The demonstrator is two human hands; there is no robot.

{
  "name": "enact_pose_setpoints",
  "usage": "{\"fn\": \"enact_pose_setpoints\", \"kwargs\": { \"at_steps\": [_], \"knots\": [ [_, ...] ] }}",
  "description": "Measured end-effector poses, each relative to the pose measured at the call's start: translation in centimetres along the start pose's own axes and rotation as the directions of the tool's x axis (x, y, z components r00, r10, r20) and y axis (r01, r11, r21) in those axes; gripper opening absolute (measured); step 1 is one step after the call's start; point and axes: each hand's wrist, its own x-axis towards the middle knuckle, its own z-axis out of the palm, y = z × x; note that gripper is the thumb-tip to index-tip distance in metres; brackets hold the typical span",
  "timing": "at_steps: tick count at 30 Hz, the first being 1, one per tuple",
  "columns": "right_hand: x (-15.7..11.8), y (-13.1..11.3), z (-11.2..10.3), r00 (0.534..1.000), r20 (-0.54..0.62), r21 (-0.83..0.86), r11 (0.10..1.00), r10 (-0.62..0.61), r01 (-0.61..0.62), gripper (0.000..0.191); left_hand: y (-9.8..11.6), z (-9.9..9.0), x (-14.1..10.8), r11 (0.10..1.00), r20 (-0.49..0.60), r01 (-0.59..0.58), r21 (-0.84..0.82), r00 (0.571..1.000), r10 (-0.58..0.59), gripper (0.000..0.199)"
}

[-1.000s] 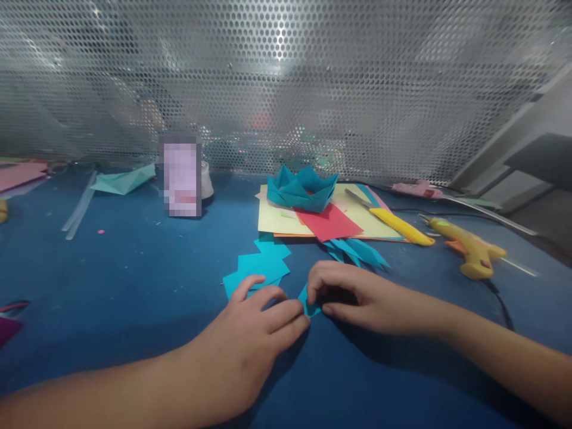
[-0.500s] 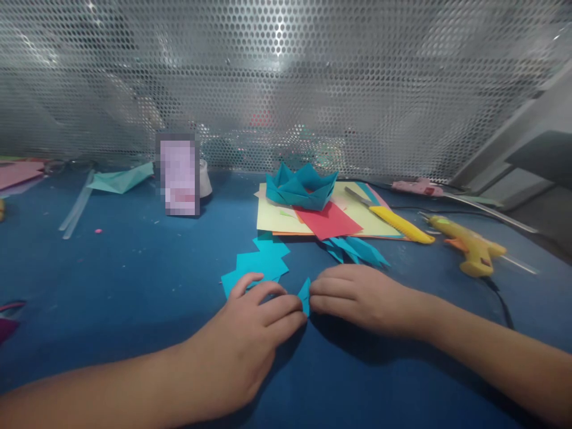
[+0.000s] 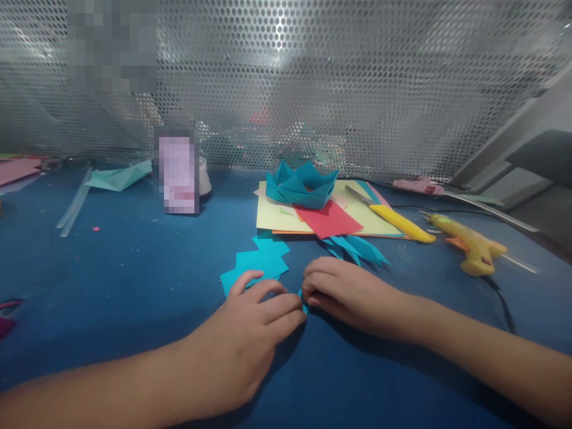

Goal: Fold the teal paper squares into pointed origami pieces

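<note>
Between my two hands a small folded blue paper (image 3: 305,302) shows only in part, near the middle of the blue table. The fingertips of my left hand (image 3: 263,322) pinch its left side. On its right, my right hand (image 3: 346,292) has its fingers curled together on the same piece, covering most of it. Just beyond my left hand lie several flat blue paper squares (image 3: 259,264), overlapping. Past my right hand is a bunch of folded blue paper pieces (image 3: 357,249). A blue folded paper ring with points (image 3: 301,186) rests on the stacked coloured sheets (image 3: 279,217).
A red paper (image 3: 330,219) and a yellow cutter (image 3: 402,223) lie on the sheets. To the right is a yellow glue gun (image 3: 476,244) with a cord. A phone (image 3: 179,176) stands back left, near clear sticks (image 3: 75,204) and a pale green folded paper (image 3: 120,177).
My right hand has shifted slightly left and its fingers have curled further over the small blue paper, hiding more of it. My left hand has hardly moved.
</note>
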Motion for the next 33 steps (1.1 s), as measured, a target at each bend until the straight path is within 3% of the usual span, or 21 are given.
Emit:
{"fn": "enact_pose_setpoints", "kwargs": {
  "at_steps": [24,33],
  "knots": [
    [0.03,-0.03,0.64,0.998,-0.066,-0.035,0.999,-0.014,0.012,0.016,-0.04,0.14,-0.01,1.000,0.032,-0.001,0.004,0.999,0.001,0.041],
    [-0.03,0.08,0.73,0.998,-0.055,-0.005,1.000,0.016,-0.016,0.015,0.00,0.40,-0.28,1.000,0.011,-0.002,0.020,1.000,0.001,0.050]
  ]
}}
